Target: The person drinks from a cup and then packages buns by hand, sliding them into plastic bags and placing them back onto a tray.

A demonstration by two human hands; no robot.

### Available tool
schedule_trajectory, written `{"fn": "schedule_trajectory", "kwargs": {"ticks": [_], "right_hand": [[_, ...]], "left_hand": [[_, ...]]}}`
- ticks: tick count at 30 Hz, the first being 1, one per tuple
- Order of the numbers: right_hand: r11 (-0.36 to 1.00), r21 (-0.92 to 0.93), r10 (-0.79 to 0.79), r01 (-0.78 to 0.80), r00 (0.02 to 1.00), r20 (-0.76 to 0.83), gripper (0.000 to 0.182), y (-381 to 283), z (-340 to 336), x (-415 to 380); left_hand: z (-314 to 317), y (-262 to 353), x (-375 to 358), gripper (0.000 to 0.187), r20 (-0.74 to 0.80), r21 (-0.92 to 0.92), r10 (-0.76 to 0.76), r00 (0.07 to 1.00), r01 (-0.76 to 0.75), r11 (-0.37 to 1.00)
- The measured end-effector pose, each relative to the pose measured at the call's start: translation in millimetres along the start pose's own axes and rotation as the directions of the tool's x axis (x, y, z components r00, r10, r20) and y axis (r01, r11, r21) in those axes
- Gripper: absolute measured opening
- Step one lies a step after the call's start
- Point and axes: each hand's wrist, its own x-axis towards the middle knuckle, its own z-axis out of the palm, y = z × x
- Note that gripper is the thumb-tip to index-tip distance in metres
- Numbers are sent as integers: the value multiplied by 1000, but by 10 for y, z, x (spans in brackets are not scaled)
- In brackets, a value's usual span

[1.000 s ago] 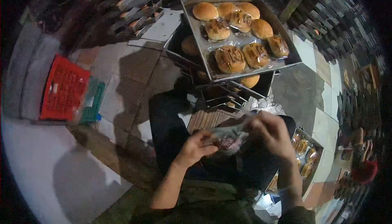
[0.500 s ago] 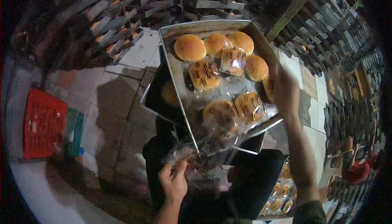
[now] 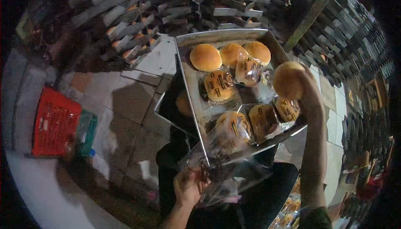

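A round unwrapped bun [image 3: 287, 81] is in my right hand [image 3: 308, 88], raised over the right side of a metal tray [image 3: 221, 32]. My left hand [image 3: 190, 187], below the tray's near corner, has its fingers closed on clear plastic bags [image 3: 234, 183] that spread to the right. Toward the tray's far end sit bare golden buns, among them one at the left [image 3: 206, 57] and one at the right [image 3: 258, 53]. Nearer lie several buns in clear printed wrappers, including one in the middle [image 3: 219, 86] and one near the front edge [image 3: 232, 129].
Under the tray, another dark tray [image 3: 169, 114] sticks out to the left. A red crate [image 3: 56, 122] and a green crate [image 3: 86, 133] stand on the left. Stacked trays [image 3: 355, 32] line the far side and right. Wrapped buns [image 3: 287, 218] lie low at the right.
My right hand has picked up a bare bun from the tray's right side and holds it raised. My left hand keeps hold of the plastic bags. The whole view has shifted slightly.
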Motion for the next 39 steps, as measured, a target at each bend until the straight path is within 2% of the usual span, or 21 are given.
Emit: {"fn": "schedule_trajectory", "kwargs": {"ticks": [1,2,3,6,10,12,13,15,16,18,20,21,23,28,29,30,32,35,36,38,39], "right_hand": [[956,278,48,-99,982,183,51,94,-187,-160],[829,508,44,-235,932,360,55,208,-411,-372],[830,519,33,-205,947,320,58,175,-382,-781],[778,537,116,-327,914,389,57,-139,49,-1815],[932,32,316,-361,854,414,59,76,234,-2712],[887,72,385,-456,816,431,62,147,235,-2951],[893,274,306,-357,928,212,57,89,224,-2990],[900,433,149,-48,968,-203,59,-68,359,-3099],[920,392,53,33,977,-208,67,-149,533,-3224],[822,-265,-479,504,864,157,100,89,758,-3527],[943,-28,-247,331,753,610,116,71,1119,-3670],[828,-25,-480,560,732,483,115,92,1133,-3638],[668,-47,-681,743,635,365,114,117,1147,-3512],[855,350,-512,383,506,695,111,26,1083,-2696],[847,-79,-348,525,661,665,100,9,1407,-2946],[775,-346,10,528,537,843,87,-162,1630,-2873],[680,-85,-303,729,384,872,60,-195,1737,-2837],[303,-183,-504,935,320,802,41,-81,1817,-2718],[281,-337,-341,898,422,840,28,71,1900,-2685],[386,-180,-59,905,219,974,21,-56,1852,-2720],[510,207,-183,835,-130,974,30,320,1504,-3022]], "left_hand": [[-79,-12,68,18,69,-707,-320,945,272,652],[-160,-15,134,17,331,-943,-452,829,296,-148],[-229,26,145,17,599,-527,-302,742,81,-846],[-346,-14,52,19,445,-894,-331,832,390,-221],[-857,-215,-31,21,372,-887,-126,920,312,-341],[-972,-336,-110,30,251,-948,-363,897,304,97],[-1054,-304,-189,30,248,-946,-376,893,306,102],[-1207,-148,-357,42,334,-940,-679,653,176,-293],[-1228,44,-458,53,408,-856,-512,756,121,-504],[-1414,194,-292,60,444,-824,-418,792,179,-537],[-1267,5,-53,62,375,-548,-288,881,-40,-836],[-1131,-80,-90,61,504,-317,-5,863,179,-932],[-1339,356,-285,62,437,-322,-32,899,123,-939],[-785,4,-106,64,401,-308,-299,866,-180,-934],[-585,-111,-56,64,407,-294,-371,835,-265,-918],[-433,-227,10,65,424,-223,-400,813,-334,-916],[-158,-530,-67,75,336,426,-161,928,-302,-853],[-185,-573,-45,73,656,231,-239,716,-492,-839],[-253,-648,10,71,697,278,-179,695,-491,-825],[-170,-785,105,67,669,240,-196,717,-457,-856],[-134,-827,100,69,693,215,-211,690,-477,-852]]}}
